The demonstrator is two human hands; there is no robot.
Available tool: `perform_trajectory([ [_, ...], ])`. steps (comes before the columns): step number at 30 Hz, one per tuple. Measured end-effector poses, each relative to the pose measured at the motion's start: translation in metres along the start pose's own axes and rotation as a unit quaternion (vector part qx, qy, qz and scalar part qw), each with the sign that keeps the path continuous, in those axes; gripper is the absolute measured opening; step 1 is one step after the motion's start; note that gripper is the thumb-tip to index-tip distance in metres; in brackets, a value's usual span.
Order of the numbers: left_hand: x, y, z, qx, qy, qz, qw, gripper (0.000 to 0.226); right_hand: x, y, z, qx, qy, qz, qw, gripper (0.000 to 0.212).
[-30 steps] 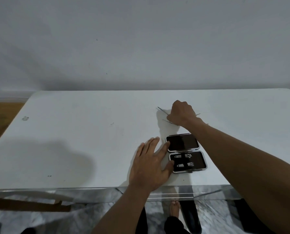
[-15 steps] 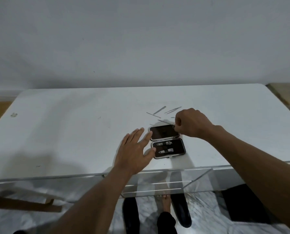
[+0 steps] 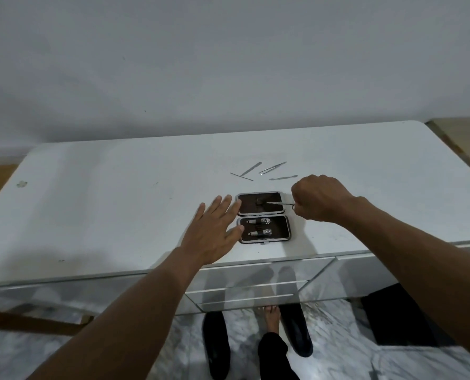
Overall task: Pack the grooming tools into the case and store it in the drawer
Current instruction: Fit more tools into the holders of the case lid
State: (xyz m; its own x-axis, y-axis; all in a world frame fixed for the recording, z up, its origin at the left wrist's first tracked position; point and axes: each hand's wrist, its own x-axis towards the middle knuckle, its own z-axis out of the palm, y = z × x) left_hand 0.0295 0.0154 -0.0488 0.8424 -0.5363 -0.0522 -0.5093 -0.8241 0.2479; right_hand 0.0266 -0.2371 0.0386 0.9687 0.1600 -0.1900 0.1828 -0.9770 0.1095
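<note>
Metal tool (image 3: 276,203) in right hand (image 3: 320,198) over case (image 3: 264,218).

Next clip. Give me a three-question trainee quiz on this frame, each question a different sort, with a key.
1. True or false: the case lies open on the table.
2. Which hand holds a thin metal tool over the far half of the case? A) left hand B) right hand
3. Fill in: the near half of the case holds ___ nail clippers.

Key
1. True.
2. B. The right hand is closed on a small pair of scissors; the left hand lies flat against the case's left edge.
3. Two. Four loose tools are not yet packed.
</note>
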Motion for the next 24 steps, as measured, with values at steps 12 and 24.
perform_trajectory([
  [12,0.000,-0.009,0.008,-0.059,0.073,0.008,0.996,0.068,0.019,0.006,0.012,-0.016,0.007,-0.047,0.999,0.021],
  [24,-0.001,-0.009,0.010,-0.048,0.078,-0.002,0.996,0.070,0.032,-0.007,0.006,0.015,-0.016,-0.065,0.998,0.016],
])
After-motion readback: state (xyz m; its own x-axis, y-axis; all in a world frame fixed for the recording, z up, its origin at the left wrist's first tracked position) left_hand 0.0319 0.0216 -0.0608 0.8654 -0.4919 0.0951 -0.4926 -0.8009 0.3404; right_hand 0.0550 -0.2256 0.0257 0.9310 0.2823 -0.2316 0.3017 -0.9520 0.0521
